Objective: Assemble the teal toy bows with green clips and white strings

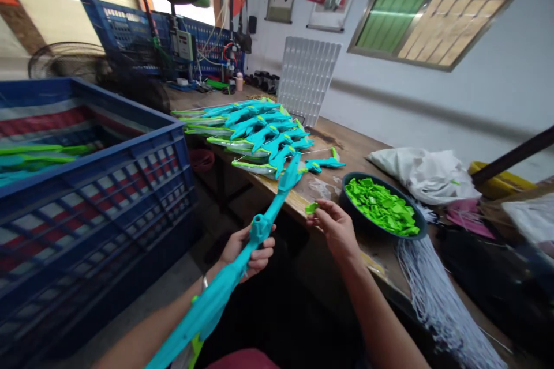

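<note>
wooden table [346,147] | turquoise toys [277,134] | bowl [367,224] of green pieces [381,207] | white bag [428,176]

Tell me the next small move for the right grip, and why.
Probably bring the right grip over to the long turquoise piece: it pinches a small green piece at its fingertips, the left grip holds the turquoise piece up within easy reach, and the two pieces are apart.

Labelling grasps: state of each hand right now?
Left hand: closed around a long turquoise part.
Right hand: closed, pinching a small green piece.
</note>
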The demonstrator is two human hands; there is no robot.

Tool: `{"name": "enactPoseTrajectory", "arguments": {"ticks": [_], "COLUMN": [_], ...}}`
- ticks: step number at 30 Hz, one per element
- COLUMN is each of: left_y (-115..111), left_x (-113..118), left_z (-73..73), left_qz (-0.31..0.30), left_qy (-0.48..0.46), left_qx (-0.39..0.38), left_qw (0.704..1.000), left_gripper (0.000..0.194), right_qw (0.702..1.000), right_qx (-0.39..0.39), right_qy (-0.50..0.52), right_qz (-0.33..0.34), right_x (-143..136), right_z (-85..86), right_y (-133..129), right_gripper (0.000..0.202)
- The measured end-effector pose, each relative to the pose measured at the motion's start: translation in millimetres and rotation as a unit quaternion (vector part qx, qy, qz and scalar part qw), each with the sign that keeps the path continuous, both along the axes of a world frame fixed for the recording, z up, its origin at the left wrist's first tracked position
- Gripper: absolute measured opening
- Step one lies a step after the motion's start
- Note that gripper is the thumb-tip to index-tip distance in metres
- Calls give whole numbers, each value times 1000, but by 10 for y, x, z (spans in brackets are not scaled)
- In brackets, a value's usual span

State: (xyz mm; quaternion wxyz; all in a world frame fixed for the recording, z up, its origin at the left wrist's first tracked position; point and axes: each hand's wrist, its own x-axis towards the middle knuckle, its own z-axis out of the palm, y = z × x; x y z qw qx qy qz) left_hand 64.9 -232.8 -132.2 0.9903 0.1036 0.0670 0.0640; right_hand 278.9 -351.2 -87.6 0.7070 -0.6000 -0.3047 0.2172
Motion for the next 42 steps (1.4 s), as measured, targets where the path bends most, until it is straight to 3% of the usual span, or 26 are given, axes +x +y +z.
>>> {"name": "enactPoseTrajectory", "arguments": {"ticks": [3, 6, 9, 11, 14, 17, 23, 31, 39, 42], "left_y": [-99, -157, -178, -175, -159, -147, -139, -163, -222, -228], "left_x": [-24, -91, -166, -205, -237, -244, -229, -181, -113, -88], "left_z": [-25, -51, -81, -106, -144, -151, -85, -105, -84, -86], "left_qz": [-12, -16, -14, -13, -23, -29, -34, -32, -30, -30], "left_qy": [1, -11, -12, -2, 17, 31, 45, 50, 66, 66], "left_qx": [-13, -23, -28, -28, -25, -26, -22, -18, 4, 22], "left_qw": [1000, 1000, 999, 1000, 999, 999, 998, 998, 997, 997], "left_gripper": [37, 36, 38, 41, 45, 43, 39, 40, 45, 43], "right_qw": [995, 991, 989, 964, 908, 884, 897, 915, 901, 898], "right_qx": [13, 41, 68, 78, 68, 63, 49, 34, 78, 72], "right_qy": [54, 53, -101, -247, -413, -464, -437, -399, -427, -433], "right_qz": [82, 120, 82, 51, 23, 12, 32, 46, 16, 20], "right_x": [-534, -912, -1139, -1223, -1280, -1292, -1269, -1242, -1187, -1116], "right_z": [-41, -92, -168, -220, -277, -303, -307, -229, -313, -304], "right_y": [50, 32, -44, -95, -127, -115, -116, -142, -125, -137], "right_gripper": [48, 33, 13, 3, 10, 12, 11, 14, 24, 15]}}
